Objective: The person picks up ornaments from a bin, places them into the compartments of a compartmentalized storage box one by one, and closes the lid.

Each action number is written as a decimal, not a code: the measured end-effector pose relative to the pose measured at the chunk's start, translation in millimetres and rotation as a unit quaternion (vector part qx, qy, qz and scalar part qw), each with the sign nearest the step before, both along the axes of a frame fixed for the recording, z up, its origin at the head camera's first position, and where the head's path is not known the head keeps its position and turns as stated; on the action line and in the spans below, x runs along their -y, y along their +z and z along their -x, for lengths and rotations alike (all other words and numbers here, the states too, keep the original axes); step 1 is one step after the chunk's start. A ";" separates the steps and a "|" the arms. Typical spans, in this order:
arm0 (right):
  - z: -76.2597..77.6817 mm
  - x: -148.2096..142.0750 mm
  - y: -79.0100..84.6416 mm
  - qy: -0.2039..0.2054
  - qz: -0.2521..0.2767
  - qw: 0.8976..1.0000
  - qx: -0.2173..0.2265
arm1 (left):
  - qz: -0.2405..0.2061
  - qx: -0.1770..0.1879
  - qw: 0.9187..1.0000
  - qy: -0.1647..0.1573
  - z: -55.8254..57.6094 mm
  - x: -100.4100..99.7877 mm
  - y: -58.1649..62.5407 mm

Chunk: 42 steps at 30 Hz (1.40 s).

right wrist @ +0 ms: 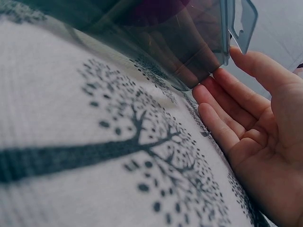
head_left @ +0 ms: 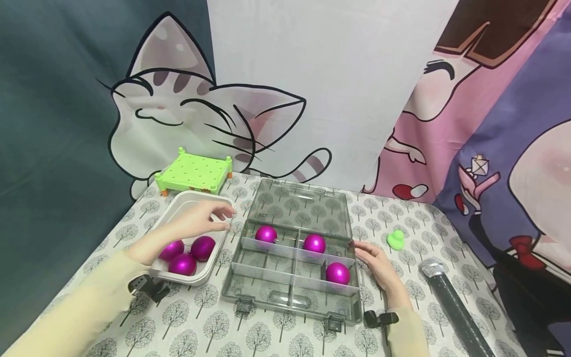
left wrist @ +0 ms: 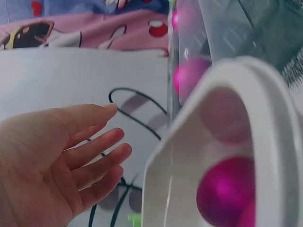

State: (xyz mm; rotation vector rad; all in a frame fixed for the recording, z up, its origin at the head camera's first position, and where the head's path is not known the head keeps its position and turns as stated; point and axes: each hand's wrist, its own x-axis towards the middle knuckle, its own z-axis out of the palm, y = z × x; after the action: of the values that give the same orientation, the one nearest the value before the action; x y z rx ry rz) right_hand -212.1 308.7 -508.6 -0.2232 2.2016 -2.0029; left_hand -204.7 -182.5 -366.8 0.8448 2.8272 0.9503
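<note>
My left hand (head_left: pixel 202 216) hovers over the white tray (head_left: pixel 191 280), its fingers loosely bent and holding nothing. In that tray lie three shiny magenta Christmas balls (head_left: pixel 182 265), near its front end. A grey see-through compartment box (head_left: pixel 260 285) stands in the middle, its lid (head_left: pixel 303 208) folded back. Two magenta balls occupy its back row, one on the left (head_left: pixel 266 234) and one on the right (head_left: pixel 314 243). Another ball (head_left: pixel 337 273) sits in the right middle compartment. At the box's right side, my right hand (head_left: pixel 376 263) touches the edge near the lid's hinge with extended fingertips (right wrist: pixel 208 94).
Behind the tray stands a green plastic stand (head_left: pixel 195 171) with orange feet. Right of the box are a small green duck-like toy (head_left: pixel 395 240) and a black microphone (head_left: pixel 457 307) with a silver head. A tree-print cloth (head_left: pixel 258 337) covers the table; a cartoon curtain (head_left: pixel 339 89) hangs behind.
</note>
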 end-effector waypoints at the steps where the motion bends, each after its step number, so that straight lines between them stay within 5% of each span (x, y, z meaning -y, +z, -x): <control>1: 0.1 0.1 -0.1 0.000 0.000 1.000 0.000 | 0.005 -0.005 1.000 0.008 -1.0 4.6 -0.2; 8: -0.1 -0.1 -0.2 -0.002 0.001 1.000 -0.003 | -0.006 -0.011 1.000 0.017 -1.0 32.5 -9.8; 17: -1.4 -0.4 1.1 -0.002 0.006 1.000 -0.004 | -0.016 0.068 0.998 0.008 4.3 49.7 -25.1; 26: -2.5 1.8 3.5 -0.002 0.000 1.000 -0.003 | 0.028 0.129 0.991 -0.001 0.9 47.7 -32.9; 37: -1.7 0.3 1.8 0.001 -0.001 1.000 -0.002 | 0.101 0.175 0.979 -0.034 -4.2 36.0 -26.2; 42: -1.4 0.5 1.6 0.000 -0.007 1.000 -0.002 | 0.101 0.217 0.970 -0.038 -5.2 32.6 -25.2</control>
State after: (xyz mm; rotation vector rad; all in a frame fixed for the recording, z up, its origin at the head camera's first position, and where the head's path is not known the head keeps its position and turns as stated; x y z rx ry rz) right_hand -210.7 308.2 -507.0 -0.2261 2.2161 -1.9891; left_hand -199.5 -215.1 -392.0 0.6244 2.4436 0.7147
